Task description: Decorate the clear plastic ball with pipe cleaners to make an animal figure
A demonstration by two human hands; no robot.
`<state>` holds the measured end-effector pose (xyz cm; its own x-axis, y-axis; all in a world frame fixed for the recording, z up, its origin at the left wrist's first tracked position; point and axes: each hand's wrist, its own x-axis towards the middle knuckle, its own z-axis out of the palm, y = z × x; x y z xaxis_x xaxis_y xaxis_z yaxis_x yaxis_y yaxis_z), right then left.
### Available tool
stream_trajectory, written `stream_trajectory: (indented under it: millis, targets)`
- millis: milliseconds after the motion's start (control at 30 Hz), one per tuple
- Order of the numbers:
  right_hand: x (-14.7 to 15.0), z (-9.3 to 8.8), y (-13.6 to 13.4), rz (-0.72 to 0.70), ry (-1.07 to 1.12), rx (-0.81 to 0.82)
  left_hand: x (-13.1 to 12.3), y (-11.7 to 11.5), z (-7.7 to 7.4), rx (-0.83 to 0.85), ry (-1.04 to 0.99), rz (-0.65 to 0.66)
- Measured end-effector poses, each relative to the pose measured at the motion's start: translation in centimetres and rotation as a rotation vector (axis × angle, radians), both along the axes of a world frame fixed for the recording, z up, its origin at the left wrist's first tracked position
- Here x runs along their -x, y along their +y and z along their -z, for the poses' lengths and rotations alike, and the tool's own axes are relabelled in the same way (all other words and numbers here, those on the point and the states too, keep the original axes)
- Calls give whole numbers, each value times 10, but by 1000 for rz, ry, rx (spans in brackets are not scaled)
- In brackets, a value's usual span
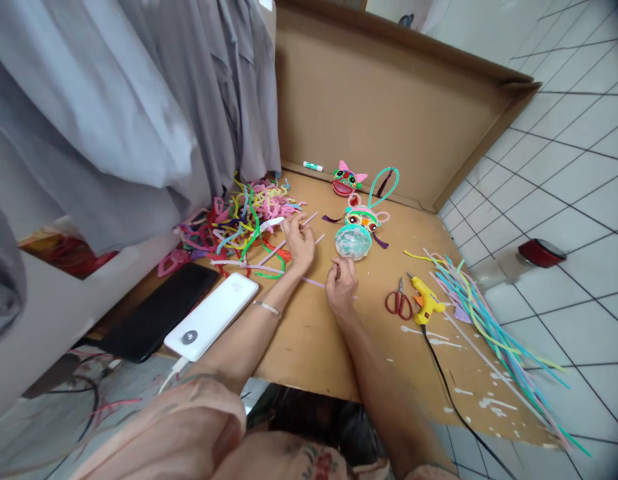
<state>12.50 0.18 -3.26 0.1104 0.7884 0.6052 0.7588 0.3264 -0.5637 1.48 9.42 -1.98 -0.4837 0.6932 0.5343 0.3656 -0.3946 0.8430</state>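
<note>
My left hand [299, 245] is by the right edge of a heap of coloured pipe cleaners [253, 213], its fingers bent around something I cannot make out; a white object [273, 223] and pink stems lie beside it. Curled closed, my right hand [341, 283] rests just below a round, pale teal piece [353, 242] of an animal-face figure [363, 219] with pink ears and purple tassels. What its fingers hold, if anything, is hidden. Behind stands a smaller face figure [345, 180] with pink ears and a red mouth.
Red-handled scissors [399, 303] and a yellow glue gun [427, 301] with a black cord lie to the right, beside long pipe cleaners [489, 327]. A white power bank [212, 317] and black tray-like object [159, 313] lie left. A cardboard wall [389, 100] rises behind; grey cloth hangs left.
</note>
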Motion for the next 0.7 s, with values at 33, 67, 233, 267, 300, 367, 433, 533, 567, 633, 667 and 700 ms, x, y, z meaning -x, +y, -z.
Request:
stream_trajectory:
  millis: [33, 67, 233, 267, 300, 367, 433, 533, 567, 633, 667, 700]
  targets:
    - [-1, 2, 0, -41, -40, 6, 8, 8, -7, -22, 8, -36]
    - [-2, 4, -1, -77, -79, 9, 16, 18, -16, -44, 16, -67]
    - [-10, 10, -2, -114, -177, -27, 71, 72, -61, 36, 82, -261]
    - [-10, 10, -1, -117, -188, -41, 82, 80, -67, 105, 114, -298]
    - [-10, 11, -1, -125, -197, -62, 91, 85, -71, 191, 159, -320]
    - [-10, 13, 1, -147, -205, -119, 102, 87, -71, 401, 310, -301]
    - [-10, 15, 3, -167, -198, -181, 102, 81, -62, 627, 551, -170]
    - [-10, 17, 4, -183, -187, -219, 83, 62, -37, 766, 786, 46]
    - [-10, 17, 5, -188, -186, -219, 74, 55, -29, 754, 818, 69]
    - [-11, 17, 4, -194, -190, -207, 59, 45, -17, 743, 862, 98]
    - [-11, 17, 4, -193, -192, -201, 53, 42, -14, 759, 888, 105]
    - [-12, 17, 4, -193, -193, -197, 50, 40, -12, 791, 925, 116]
